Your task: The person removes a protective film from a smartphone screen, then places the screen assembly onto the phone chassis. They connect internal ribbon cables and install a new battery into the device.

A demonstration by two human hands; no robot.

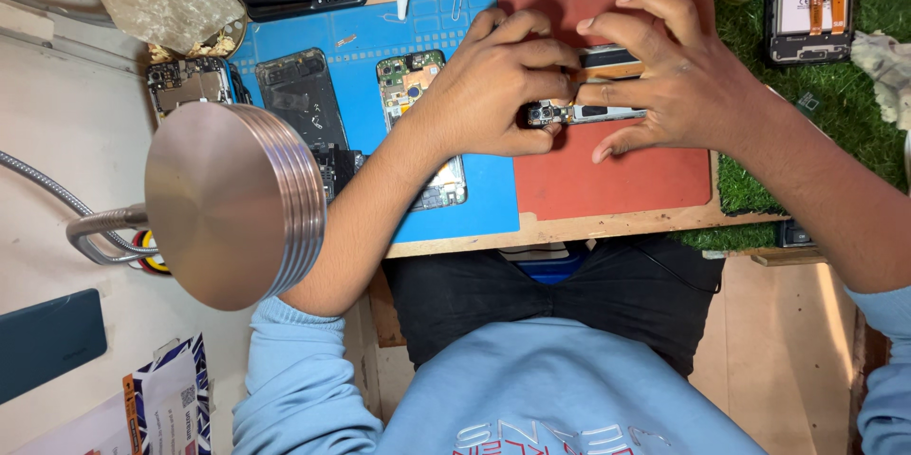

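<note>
Most of the opened phone [586,113] was hidden under the two hands; only its camera end and a strip of its edge showed, over the red mat [607,180]. The left hand [493,85] was closed around its left end — fingers curled tight. The right hand [664,71] pinched its top edge, fingers bent, not fully closed. A round metal lamp head [232,204] covered part of the blue mat [474,208].

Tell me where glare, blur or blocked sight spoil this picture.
Head view: even light, soft sheen on the metal lamp head, which hides bench behind it; left hand and right hand cover most of the opened phone; no marked blur.
</note>
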